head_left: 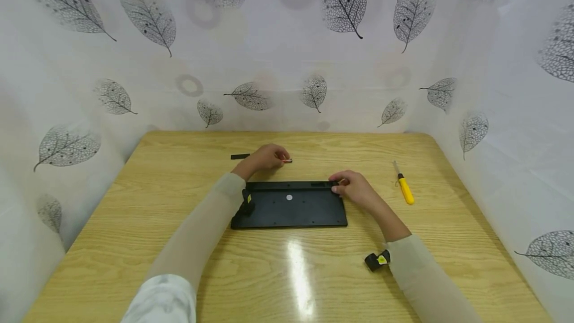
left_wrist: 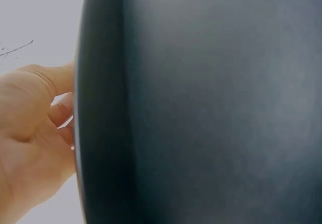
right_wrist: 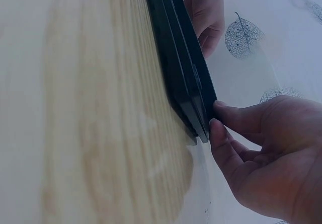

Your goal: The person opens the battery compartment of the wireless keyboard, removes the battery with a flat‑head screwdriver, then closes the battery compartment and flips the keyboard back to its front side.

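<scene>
A black keyboard [head_left: 289, 211] lies face down on the table, its underside up, with a small round white sticker on it. Its battery slot [head_left: 320, 184] shows near the far right corner. Beyond the far edge, my left hand [head_left: 269, 157] pinches a small battery [head_left: 288, 160], red and silver, just above or at the tabletop. In the left wrist view the keyboard hides the fingertips of that hand. My right hand [head_left: 354, 187] grips the keyboard's far right corner between thumb and fingers, as the right wrist view also shows.
A thin black strip [head_left: 239, 156] lies behind the left wrist. To the right lies a screwdriver [head_left: 405, 188] with a yellow handle, its tip pointing away. The wooden table [head_left: 134, 233] is bordered by leaf-printed curtains [head_left: 278, 49] at the back and sides.
</scene>
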